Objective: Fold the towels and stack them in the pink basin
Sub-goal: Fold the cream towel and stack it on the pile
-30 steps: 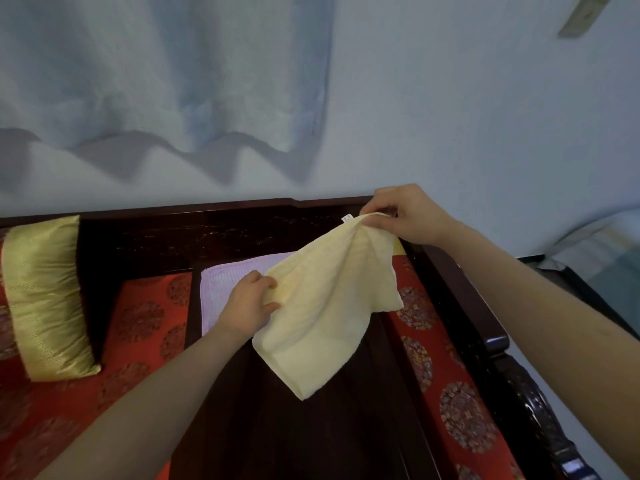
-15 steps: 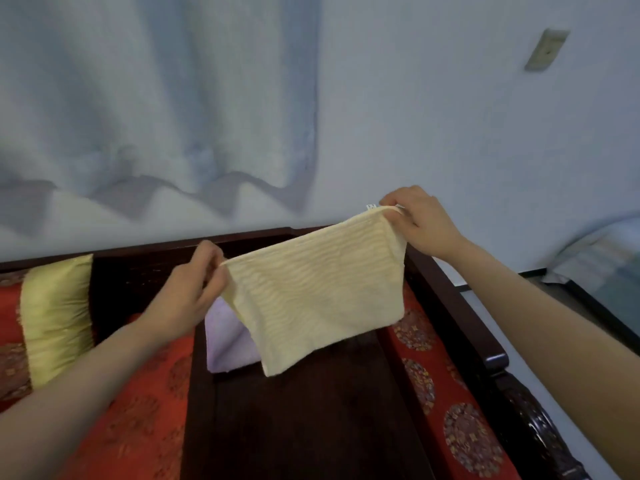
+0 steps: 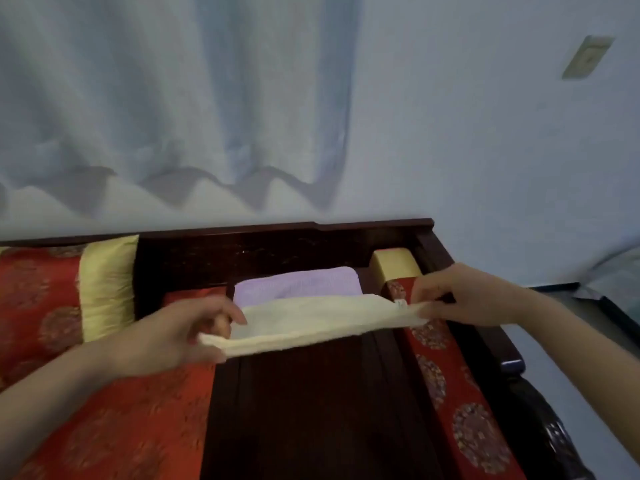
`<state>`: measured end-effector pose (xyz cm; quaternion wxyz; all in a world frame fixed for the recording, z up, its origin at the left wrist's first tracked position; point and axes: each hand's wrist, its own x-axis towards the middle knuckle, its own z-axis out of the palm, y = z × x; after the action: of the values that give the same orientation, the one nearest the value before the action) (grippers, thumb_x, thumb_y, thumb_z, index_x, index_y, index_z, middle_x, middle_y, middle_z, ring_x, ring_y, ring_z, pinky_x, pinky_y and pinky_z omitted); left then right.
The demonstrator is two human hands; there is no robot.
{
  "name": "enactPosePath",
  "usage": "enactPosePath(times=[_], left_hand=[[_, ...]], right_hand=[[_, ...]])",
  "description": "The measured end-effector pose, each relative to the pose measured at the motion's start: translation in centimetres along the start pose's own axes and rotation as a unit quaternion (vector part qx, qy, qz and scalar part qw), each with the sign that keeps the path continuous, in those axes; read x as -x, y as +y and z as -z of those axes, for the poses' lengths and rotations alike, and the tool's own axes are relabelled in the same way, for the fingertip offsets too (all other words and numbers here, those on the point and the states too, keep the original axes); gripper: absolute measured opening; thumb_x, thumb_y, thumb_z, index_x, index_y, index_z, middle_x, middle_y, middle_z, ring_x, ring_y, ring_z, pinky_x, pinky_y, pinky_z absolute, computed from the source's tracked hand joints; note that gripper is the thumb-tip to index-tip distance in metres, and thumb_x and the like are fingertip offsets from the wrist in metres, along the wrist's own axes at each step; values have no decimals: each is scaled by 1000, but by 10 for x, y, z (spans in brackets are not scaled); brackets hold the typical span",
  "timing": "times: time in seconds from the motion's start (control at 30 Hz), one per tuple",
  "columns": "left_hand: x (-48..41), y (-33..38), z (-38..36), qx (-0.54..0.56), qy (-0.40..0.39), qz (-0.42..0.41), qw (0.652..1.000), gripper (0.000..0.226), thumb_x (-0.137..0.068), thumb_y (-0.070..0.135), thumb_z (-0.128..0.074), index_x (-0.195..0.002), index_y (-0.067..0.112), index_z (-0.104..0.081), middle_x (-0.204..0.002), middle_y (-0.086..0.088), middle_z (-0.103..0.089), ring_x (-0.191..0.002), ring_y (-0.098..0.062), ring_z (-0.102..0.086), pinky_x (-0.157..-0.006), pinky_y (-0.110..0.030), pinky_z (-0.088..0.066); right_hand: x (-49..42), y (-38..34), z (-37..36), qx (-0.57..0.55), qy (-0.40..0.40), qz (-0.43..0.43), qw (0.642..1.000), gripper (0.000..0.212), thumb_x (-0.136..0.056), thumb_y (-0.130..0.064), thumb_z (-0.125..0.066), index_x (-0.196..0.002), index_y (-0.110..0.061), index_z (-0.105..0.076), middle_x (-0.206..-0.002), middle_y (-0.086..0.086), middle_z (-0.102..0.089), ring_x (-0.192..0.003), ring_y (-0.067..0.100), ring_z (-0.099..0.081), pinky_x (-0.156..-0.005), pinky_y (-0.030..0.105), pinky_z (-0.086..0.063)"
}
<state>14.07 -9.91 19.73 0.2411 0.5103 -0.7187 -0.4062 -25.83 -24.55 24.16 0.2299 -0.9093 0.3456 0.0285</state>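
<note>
A pale yellow towel [image 3: 311, 322] is stretched nearly flat and level between my hands, just above the dark wooden table [image 3: 311, 410]. My left hand [image 3: 173, 336] pinches its left end. At the towel's right end, by a small white label, my right hand [image 3: 460, 296] holds the corner. Behind it a folded lilac towel [image 3: 294, 284] lies at the far end of the table, its front edge hidden by the yellow towel. No pink basin is in view.
Red patterned cushions [image 3: 114, 427] flank the table on both sides. A gold-ended bolster [image 3: 107, 285] sits far left, another gold one [image 3: 394, 268] at the far right. The dark carved bench frame [image 3: 491, 344] runs along the right, a pale curtain and wall behind.
The yellow towel hung upright from both hands half a second ago; now it is lowered and spread nearly level over the table. The view has tilted down.
</note>
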Motion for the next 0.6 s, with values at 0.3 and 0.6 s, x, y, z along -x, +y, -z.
enactPosePath(times=[0.3, 0.6], left_hand=[[41, -119, -163, 83, -123, 132, 980, 14, -83, 30, -65, -95, 25, -68, -103, 15, -65, -93, 1, -62, -81, -18, -48], [-23, -179, -191, 210, 246, 324, 889, 3, -83, 6, -68, -81, 7, -67, -68, -3, -67, -64, -18, -59, -57, -25, -47]], right_hand=[[25, 44, -176, -118, -198, -67, 971, 27, -87, -24, -60, -78, -49, -54, -77, -29, -62, -79, -9, -60, -69, 10, -45], [-39, 83, -251, -213, 141, -267, 929, 14, -77, -16, -74, -72, -28, -67, -68, -12, -65, -62, -2, -58, -57, 10, -40]])
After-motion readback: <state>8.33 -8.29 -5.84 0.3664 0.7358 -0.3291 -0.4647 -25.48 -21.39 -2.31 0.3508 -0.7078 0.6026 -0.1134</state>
